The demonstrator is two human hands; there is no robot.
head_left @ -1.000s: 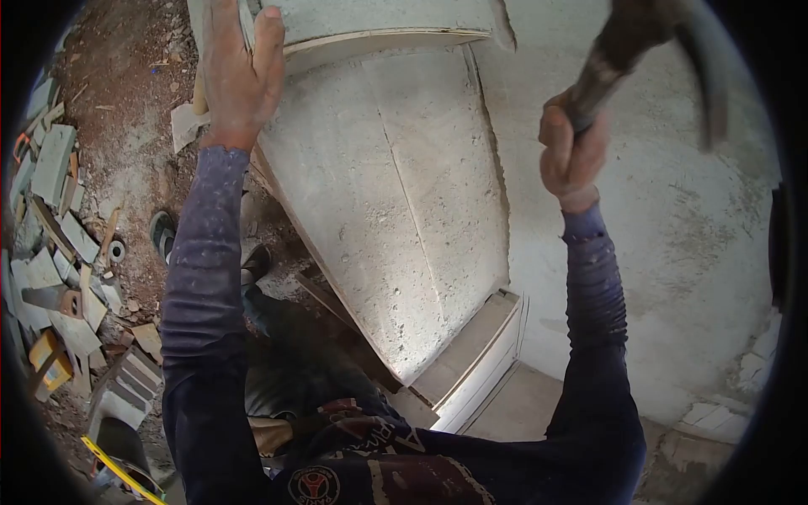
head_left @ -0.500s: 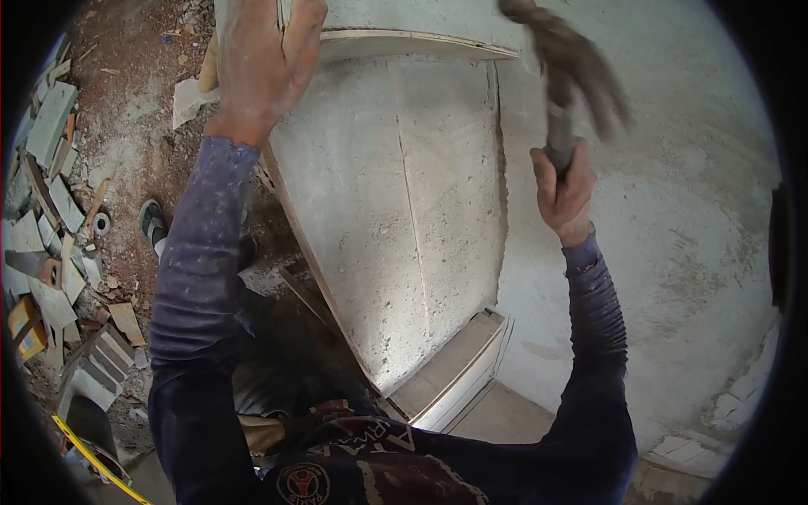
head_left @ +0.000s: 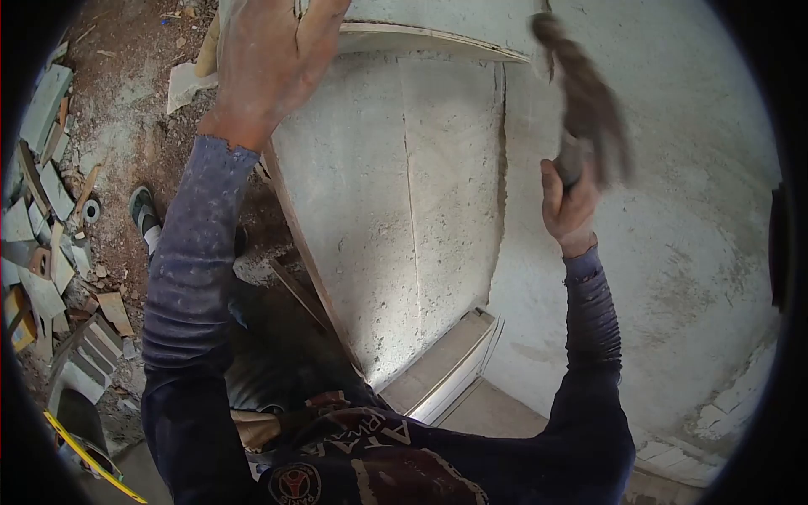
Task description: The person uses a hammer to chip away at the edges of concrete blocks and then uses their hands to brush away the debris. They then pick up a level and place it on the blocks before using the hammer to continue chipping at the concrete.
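A hammer [head_left: 583,101], its head smeared by motion, is held upright in my right hand [head_left: 574,202], whose fingers wrap round the handle in front of the grey plastered wall [head_left: 673,219]. My left hand [head_left: 269,71] is raised at the top left, against the near end of a pale curved panel edge [head_left: 438,36]. Its fingertips run out of the frame, and what they hold cannot be made out. Below and between both arms lies a grey concrete slab [head_left: 379,168] with a thin crack down its middle.
A step-like ledge [head_left: 442,358] sits at the slab's lower end. Broken tile and wood pieces [head_left: 50,185] litter the dirt floor [head_left: 126,109] on the left. There too are a handsaw [head_left: 34,259], a tape roll [head_left: 91,210] and a shoe [head_left: 143,209]. A yellow strip [head_left: 93,461] lies lower left.
My right hand and the hammer have moved slightly down and right. The left hand appears a little further right, and the whole view has shifted slightly.
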